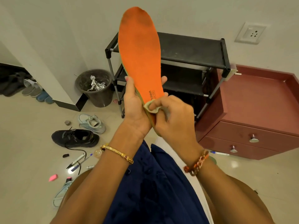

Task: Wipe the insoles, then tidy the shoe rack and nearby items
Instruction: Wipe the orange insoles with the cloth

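- left hand [134, 109]: grips the orange insole [140, 52] at its lower half, fingers wrapped round the back, thumb along the left edge; insole held upright, toe end up.
- right hand [173, 117]: pinches a small pale cloth [152, 109] against the heel end of the insole, just right of the left hand, touching it.
- rack [192, 50]: black shelves on grey poles, directly behind both hands, against the wall; shelves in view carry nothing.
- bin [95, 88]: dark, round, left of the left hand and beyond it, crumpled foil inside.
- black shoe [75, 138] and pale shoe [92, 122]: on the floor, below-left of the left hand, well apart from it.
- pens [79, 161], pink eraser [53, 177]: scattered on the floor nearer the left forearm.
- red cabinet [252, 113]: right of the right hand, beside the rack.
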